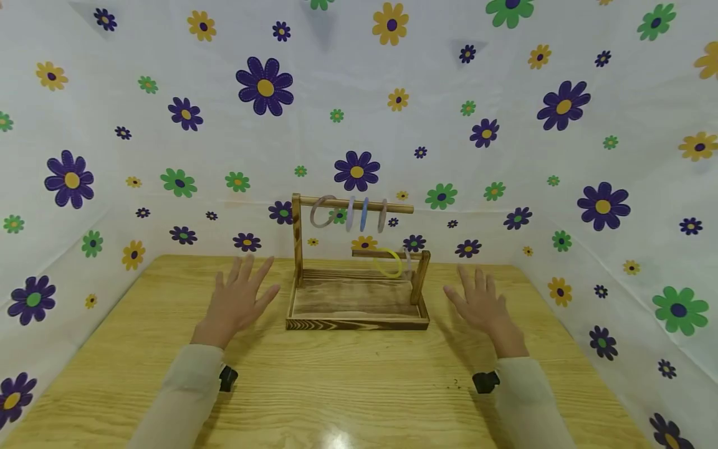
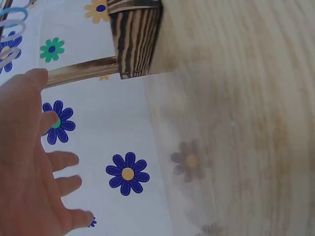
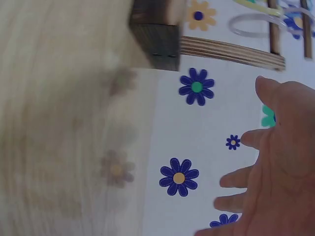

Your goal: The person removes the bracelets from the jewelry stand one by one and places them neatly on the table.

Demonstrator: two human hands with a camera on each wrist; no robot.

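Note:
Between my two hands stands a wooden rack (image 1: 359, 325) with a tray base and two horizontal bars. On its tall upper bar (image 1: 398, 207) hang several rings: a brownish ring (image 1: 314, 215) at the left, a pale lilac ring (image 1: 350, 214), a blue ring (image 1: 364, 214) and a greyish-brown ring (image 1: 382, 216). The short lower bar carries a yellow ring (image 1: 399, 265) and a whitish ring (image 1: 407, 259). Left of the rack, my left hand (image 1: 237, 304) has its fingers spread, holding nothing. My right hand (image 1: 483, 304) mirrors it on the right side, fingers spread and holding nothing.
The rack stands toward the back of a wood-grain table (image 1: 348, 380). White cloth (image 1: 314, 137) printed with flowers surrounds the table at the back and both sides. Black straps (image 1: 485, 381) sit at both wrists, below light sleeves.

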